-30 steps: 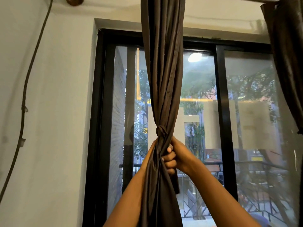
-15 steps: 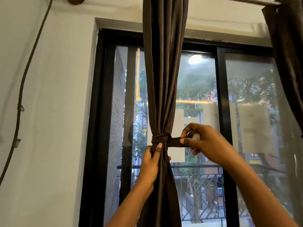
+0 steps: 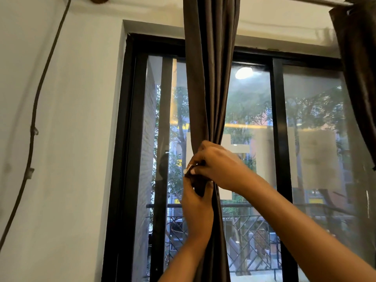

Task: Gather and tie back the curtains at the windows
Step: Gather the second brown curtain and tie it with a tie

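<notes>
Looking from the left edge, we see a dark cable (image 3: 33,127) running down the bare white wall (image 3: 81,139), well apart from our hands, with open wall between it and the black window frame (image 3: 122,159). Next comes the gathered brown curtain (image 3: 210,78), hanging as a narrow bunch in front of the left pane and cinched at its waist. Our left hand (image 3: 196,208) grips the bunch from below, fingers (image 3: 209,185) curled shut around the fabric. Our right hand (image 3: 215,165) lies across the cinch just above it, its fingers pressed together and pinching the dark tie-back strap (image 3: 198,185), whose pale end (image 3: 188,169) pokes out at the left. Both hands touch. Right of them the glass is free up to the black centre post (image 3: 279,139). A second curtain (image 3: 358,58) hangs at the right edge, under the rod (image 3: 309,0).
</notes>
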